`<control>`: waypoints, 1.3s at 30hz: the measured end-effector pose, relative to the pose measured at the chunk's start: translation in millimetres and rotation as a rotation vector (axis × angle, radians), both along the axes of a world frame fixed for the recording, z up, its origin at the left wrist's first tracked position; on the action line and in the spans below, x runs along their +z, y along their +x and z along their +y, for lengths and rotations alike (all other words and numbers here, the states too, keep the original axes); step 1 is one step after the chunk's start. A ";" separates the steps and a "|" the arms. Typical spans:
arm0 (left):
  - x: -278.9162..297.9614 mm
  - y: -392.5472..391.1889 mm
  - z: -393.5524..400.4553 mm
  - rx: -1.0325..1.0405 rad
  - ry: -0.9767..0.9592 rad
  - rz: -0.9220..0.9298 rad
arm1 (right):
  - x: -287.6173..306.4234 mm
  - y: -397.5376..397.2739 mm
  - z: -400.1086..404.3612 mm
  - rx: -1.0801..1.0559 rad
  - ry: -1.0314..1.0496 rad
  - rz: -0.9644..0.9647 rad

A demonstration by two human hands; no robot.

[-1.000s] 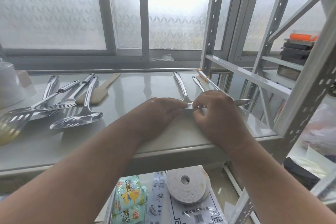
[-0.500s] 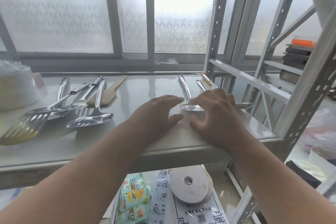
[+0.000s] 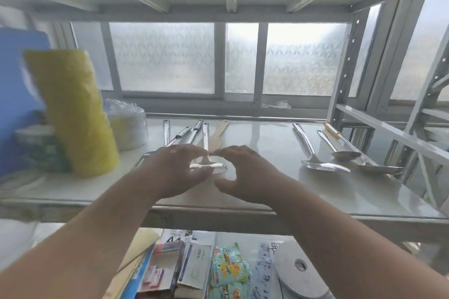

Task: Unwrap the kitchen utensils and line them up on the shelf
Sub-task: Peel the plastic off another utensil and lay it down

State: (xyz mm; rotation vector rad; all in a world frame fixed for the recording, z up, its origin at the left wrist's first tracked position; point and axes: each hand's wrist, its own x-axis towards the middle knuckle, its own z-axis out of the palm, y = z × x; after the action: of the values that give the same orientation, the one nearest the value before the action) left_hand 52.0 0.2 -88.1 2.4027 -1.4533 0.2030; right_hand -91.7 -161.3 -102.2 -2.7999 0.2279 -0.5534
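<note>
Both hands reach over the white shelf (image 3: 255,192). The left hand (image 3: 175,172) and right hand (image 3: 245,175), fingers spread, frame a metal spatula (image 3: 206,165) lying between them. To the right lie three spoons (image 3: 323,165). Far left stand a yellow roll (image 3: 73,114) and a wrapped stack (image 3: 128,126).

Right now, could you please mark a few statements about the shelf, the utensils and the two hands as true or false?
1. Three long steel spoons lie on the right part of the white metal shelf. True.
2. The right hand grips one of those spoons. False: it is over the left group, beside the left hand.
3. A tall yellow plastic-wrapped roll stands at the shelf's left end. True.
4. A pale wooden spatula lies among the spoons on the right. False: it lies with the left group.
</note>
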 end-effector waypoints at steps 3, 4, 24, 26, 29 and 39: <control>4.0 3.4 20.1 0.033 0.065 -0.033 | -2.0 21.0 16.8 0.013 0.060 0.044; 5.7 4.6 26.2 0.046 0.100 -0.059 | -4.0 26.4 19.6 0.014 0.055 0.044; -19.4 -62.2 -82.6 -0.216 -0.151 -0.357 | -25.4 -55.2 -46.6 -0.339 -0.377 -0.179; -21.2 -73.9 -98.2 -0.247 -0.161 -0.360 | -24.5 -67.8 -54.5 -0.384 -0.394 -0.178; -22.8 -86.2 -117.4 -0.283 -0.145 -0.361 | -25.4 -81.0 -65.9 -0.484 -0.436 -0.157; -34.6 -87.6 -137.0 -0.279 -0.121 -0.395 | -31.5 -91.7 -72.5 -0.460 -0.255 -0.212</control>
State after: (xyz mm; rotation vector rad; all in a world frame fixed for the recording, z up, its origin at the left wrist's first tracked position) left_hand -35.6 -136.9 -122.7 2.1130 -1.8642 0.7063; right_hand -183.5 -233.8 -133.7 -2.9007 0.8197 -1.0409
